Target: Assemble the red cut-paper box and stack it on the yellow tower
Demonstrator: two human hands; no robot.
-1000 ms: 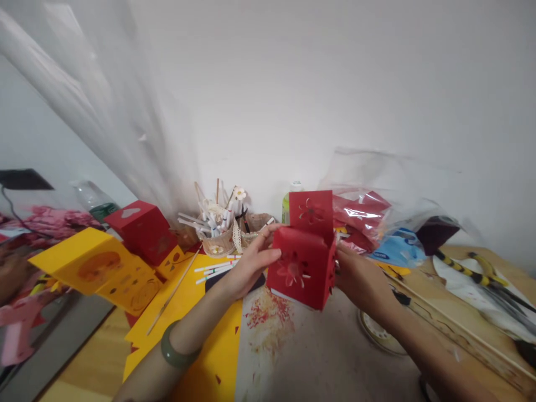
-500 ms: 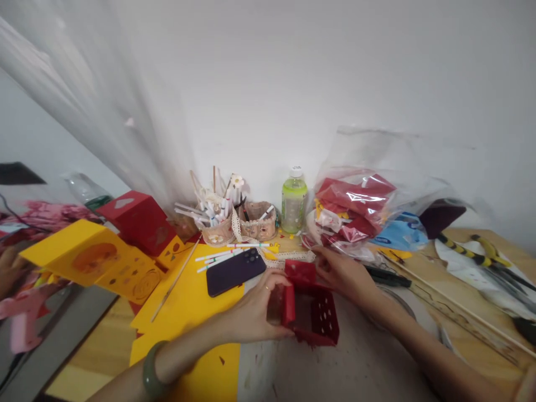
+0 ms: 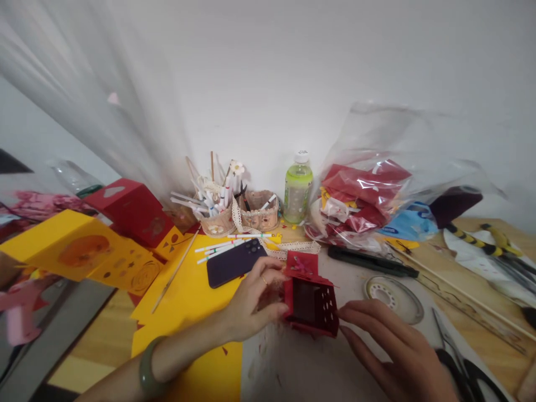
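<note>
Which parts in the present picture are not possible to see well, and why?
Head view: outer left side of the red box, covered by the left hand.
Head view: handle ends of the scissors, cut off by the bottom edge.
Head view: screen of the phone, facing down.
Head view: marks on the bottle, too small.

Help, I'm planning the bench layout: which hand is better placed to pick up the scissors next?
The right hand, most likely: it is closer to the scissors, at the edge of the red box. The left hand grips the box's opposite side, farther from them.
</note>
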